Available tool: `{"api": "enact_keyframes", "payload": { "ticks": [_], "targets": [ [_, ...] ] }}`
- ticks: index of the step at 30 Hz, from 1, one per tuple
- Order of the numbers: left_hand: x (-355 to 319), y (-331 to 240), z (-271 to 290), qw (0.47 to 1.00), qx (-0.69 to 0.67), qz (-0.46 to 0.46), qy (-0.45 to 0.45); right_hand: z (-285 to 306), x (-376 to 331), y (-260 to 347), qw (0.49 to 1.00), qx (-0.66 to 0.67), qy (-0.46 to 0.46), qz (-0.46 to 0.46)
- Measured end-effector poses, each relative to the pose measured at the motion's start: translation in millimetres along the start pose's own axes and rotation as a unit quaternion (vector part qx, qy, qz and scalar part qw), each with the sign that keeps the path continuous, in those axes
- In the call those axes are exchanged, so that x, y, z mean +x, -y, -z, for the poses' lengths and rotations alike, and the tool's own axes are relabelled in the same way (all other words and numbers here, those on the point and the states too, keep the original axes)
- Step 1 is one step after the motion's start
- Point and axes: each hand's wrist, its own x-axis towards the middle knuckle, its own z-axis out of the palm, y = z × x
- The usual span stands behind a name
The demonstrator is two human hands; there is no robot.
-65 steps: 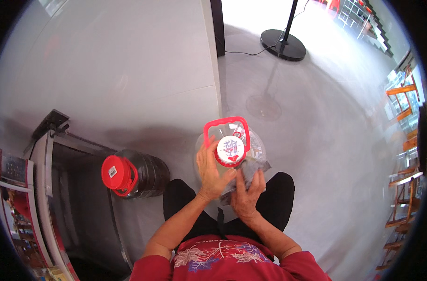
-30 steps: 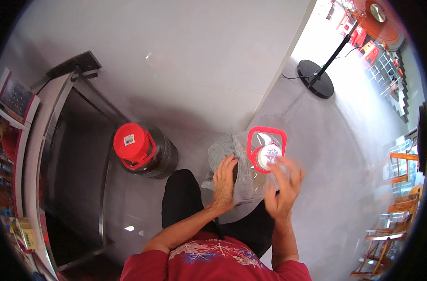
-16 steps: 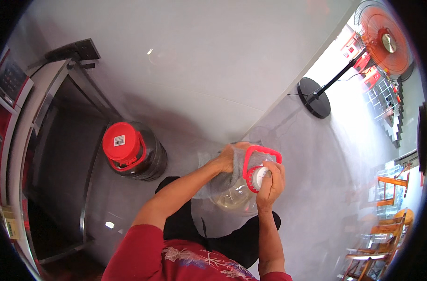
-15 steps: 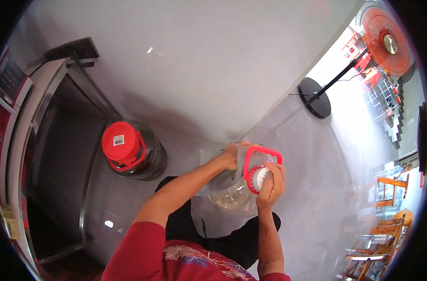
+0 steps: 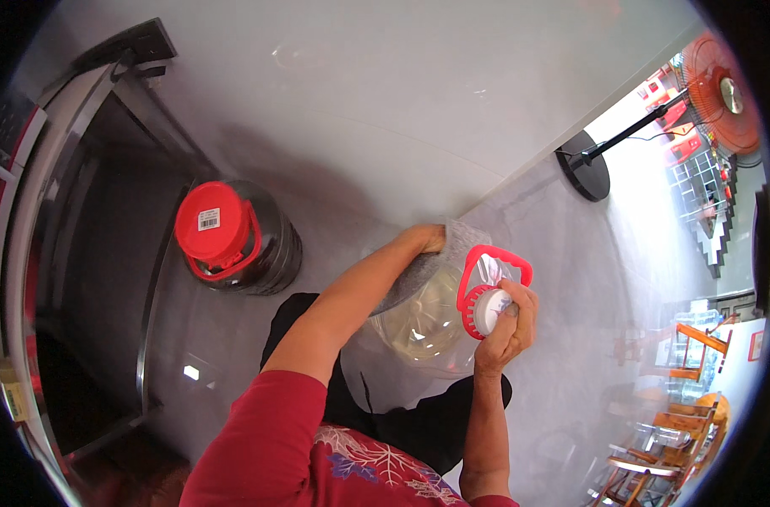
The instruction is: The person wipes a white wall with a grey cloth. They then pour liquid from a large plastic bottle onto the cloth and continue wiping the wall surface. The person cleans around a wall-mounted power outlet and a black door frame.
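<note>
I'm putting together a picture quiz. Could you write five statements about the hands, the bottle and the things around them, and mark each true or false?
1. The right hand holds the white cap of the clear bottle. True.
2. The left hand grips the red handle. False: the left hand is at the grey cloth, and the red handle is free of it.
3. The dark jar has a red lid with a white label. True.
4. The fan stands at the picture's left edge. False: the fan is at the upper right.
5. The person wears a red top. True.
</note>
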Motion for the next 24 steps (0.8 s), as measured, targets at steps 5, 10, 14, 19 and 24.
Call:
{"api": "enact_keyframes", "payload": {
  "ticks": [5,10,14,19,24],
  "targets": [
    [-66.5,-34.9,-18.7,0.992,-0.040,-0.076,-0.093,9.2,-2.5,-10.2,1.000,-0.015,-0.005,-0.014],
    [-172.3,-113.1,-32.7,0.938,-0.047,-0.214,-0.270,4.8,-2.8,-7.4,1.000,0.005,0.005,-0.021],
    [-204.3,-142.4,-62.3,0.918,0.032,-0.172,-0.356,2.5,-2.7,-4.4,1.000,-0.004,-0.001,-0.017],
    [-189.5,-138.9,-39.2,0.944,-0.055,-0.178,-0.272,3.0,-6.6,-10.5,0.999,0.009,-0.013,-0.048],
    [-118.7,-76.0,-15.5,0.915,-0.316,-0.235,-0.084,-0.2,-3.5,-2.7,0.998,-0.008,-0.018,-0.059]
  ]
}}
